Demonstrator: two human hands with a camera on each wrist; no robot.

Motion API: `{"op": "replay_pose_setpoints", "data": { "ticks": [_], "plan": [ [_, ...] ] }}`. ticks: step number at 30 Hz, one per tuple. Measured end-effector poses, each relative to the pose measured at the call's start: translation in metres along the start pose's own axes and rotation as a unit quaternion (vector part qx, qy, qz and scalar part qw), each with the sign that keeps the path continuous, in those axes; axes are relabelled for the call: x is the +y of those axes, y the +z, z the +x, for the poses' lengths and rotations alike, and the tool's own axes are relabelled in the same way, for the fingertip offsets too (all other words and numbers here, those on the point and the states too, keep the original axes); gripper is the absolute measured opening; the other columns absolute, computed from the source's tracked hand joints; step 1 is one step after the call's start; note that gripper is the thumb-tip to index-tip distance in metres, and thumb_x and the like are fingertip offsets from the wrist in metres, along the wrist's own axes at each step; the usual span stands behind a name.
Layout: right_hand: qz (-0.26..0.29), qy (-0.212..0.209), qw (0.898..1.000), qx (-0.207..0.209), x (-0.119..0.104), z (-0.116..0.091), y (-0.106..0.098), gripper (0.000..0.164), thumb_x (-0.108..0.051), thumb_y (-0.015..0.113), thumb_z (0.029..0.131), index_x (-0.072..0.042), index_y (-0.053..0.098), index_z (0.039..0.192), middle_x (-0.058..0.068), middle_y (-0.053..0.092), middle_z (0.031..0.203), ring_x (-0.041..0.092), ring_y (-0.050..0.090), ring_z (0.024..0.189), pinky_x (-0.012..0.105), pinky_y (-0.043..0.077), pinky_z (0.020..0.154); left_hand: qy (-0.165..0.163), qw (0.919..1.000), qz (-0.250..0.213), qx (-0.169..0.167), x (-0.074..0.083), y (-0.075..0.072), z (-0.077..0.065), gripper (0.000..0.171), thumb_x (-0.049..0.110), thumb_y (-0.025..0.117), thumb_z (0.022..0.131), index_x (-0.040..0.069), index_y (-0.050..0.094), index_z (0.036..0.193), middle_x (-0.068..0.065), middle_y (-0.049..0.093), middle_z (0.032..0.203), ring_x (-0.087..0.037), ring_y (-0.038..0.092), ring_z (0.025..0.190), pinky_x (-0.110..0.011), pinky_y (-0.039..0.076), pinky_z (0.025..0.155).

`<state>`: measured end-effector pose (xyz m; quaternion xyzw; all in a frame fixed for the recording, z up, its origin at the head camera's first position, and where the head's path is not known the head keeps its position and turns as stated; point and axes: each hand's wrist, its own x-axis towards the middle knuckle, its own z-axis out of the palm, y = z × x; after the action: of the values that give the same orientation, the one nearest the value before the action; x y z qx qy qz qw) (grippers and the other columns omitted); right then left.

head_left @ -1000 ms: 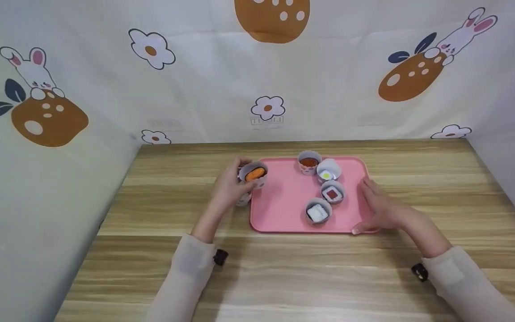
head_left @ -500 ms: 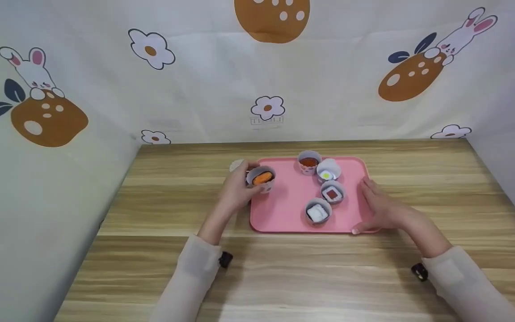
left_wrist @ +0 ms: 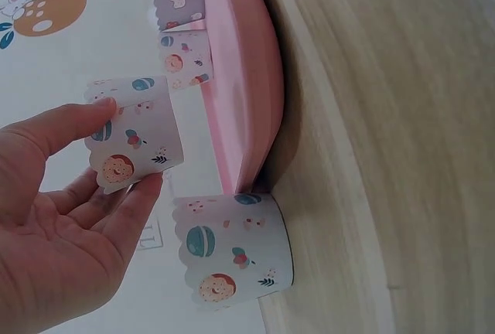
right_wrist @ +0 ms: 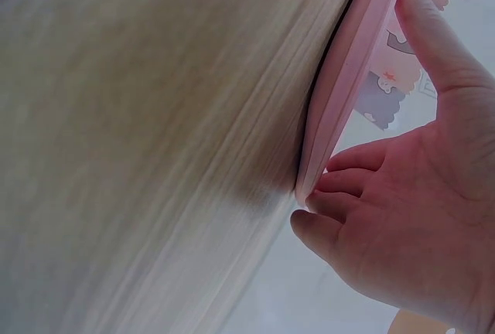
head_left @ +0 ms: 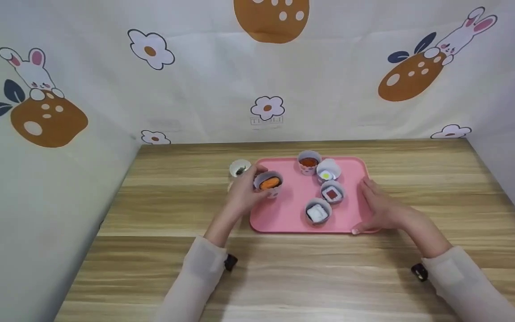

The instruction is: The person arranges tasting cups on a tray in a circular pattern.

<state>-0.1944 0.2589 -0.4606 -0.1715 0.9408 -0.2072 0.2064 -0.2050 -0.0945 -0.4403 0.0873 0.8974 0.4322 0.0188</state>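
My left hand (head_left: 242, 192) pinches a small printed paper cup (head_left: 273, 193) between thumb and fingers. The cup holds an orange-topped piece that looks like sushi. It is upright over the left part of a pink tray (head_left: 284, 217); in the left wrist view the held cup (left_wrist: 139, 137) hangs above the tray's rim level. My right hand (head_left: 382, 210) holds the tray's right end, thumb at the front corner and fingertips against the side edge. On the tray stand several cups: one with a red-brown top (head_left: 309, 162), one with yellow and white (head_left: 328, 173), one with a red-centred square (head_left: 332, 194), one with a white block (head_left: 318, 213).
Left of the tray, a cup with dark green filling (head_left: 239, 167) stands on the wooden table (head_left: 172, 201), partly behind my left hand. The left wrist view shows a patterned cup (left_wrist: 236, 249) beside the tray's edge. A patterned sheet (head_left: 204, 89) rises behind the table.
My left hand has carried the cup with the orange-topped piece rightward and slightly nearer over the tray, uncovering the green-filled cup behind. My right hand and the tray have stayed put.
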Motion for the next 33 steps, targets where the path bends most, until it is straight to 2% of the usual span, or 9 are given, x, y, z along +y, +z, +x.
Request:
{"op": "replay_pose_setpoints", "data": {
  "ticks": [6, 13, 21, 33],
  "plan": [
    [0.002, -0.008, 1.000, 0.002, 0.000, -0.001, -0.001, 0.136, -0.058, 0.083, 0.070, 0.013, 0.003, 0.154, 0.036, -0.005, 0.161, 0.053, -0.001, 0.149, 0.063, 0.012, 0.121, -0.016, 0.9997, 0.002, -0.018, 0.001, 0.004, -0.001, 0.050, 0.011, 0.076, 0.087, 0.011, 0.053, 0.132, -0.009, 0.060, 0.137, -0.024, 0.055, 0.128, -0.041, 0.047, 0.109],
    [0.001, -0.007, 1.000, 0.002, 0.001, -0.001, -0.001, 0.137, -0.059, 0.083, 0.070, 0.013, 0.002, 0.154, 0.036, -0.005, 0.161, 0.052, -0.001, 0.150, 0.062, 0.012, 0.121, -0.001, 0.9995, -0.002, -0.032, 0.002, 0.011, -0.001, 0.050, 0.010, 0.076, 0.086, 0.007, 0.054, 0.130, -0.012, 0.060, 0.135, -0.027, 0.056, 0.126, -0.041, 0.048, 0.106],
    [0.001, 0.002, 1.000, 0.000, 0.001, 0.000, -0.001, 0.137, -0.061, 0.082, 0.069, 0.011, 0.003, 0.154, 0.035, -0.006, 0.161, 0.052, -0.001, 0.150, 0.062, 0.012, 0.121, -0.010, 0.9985, 0.010, -0.052, 0.004, 0.019, 0.000, 0.049, 0.013, 0.077, 0.086, 0.010, 0.054, 0.129, -0.010, 0.060, 0.136, -0.027, 0.055, 0.129, -0.042, 0.044, 0.112],
    [0.004, 0.008, 1.000, -0.001, -0.001, 0.000, 0.000, 0.137, -0.062, 0.082, 0.069, 0.010, 0.003, 0.155, 0.034, -0.007, 0.162, 0.052, -0.002, 0.150, 0.063, 0.011, 0.121, -0.015, 0.9967, 0.017, -0.079, 0.008, 0.032, -0.002, 0.048, 0.012, 0.075, 0.087, 0.012, 0.054, 0.130, -0.007, 0.061, 0.135, -0.024, 0.055, 0.129, -0.041, 0.044, 0.113]
  ]
}}
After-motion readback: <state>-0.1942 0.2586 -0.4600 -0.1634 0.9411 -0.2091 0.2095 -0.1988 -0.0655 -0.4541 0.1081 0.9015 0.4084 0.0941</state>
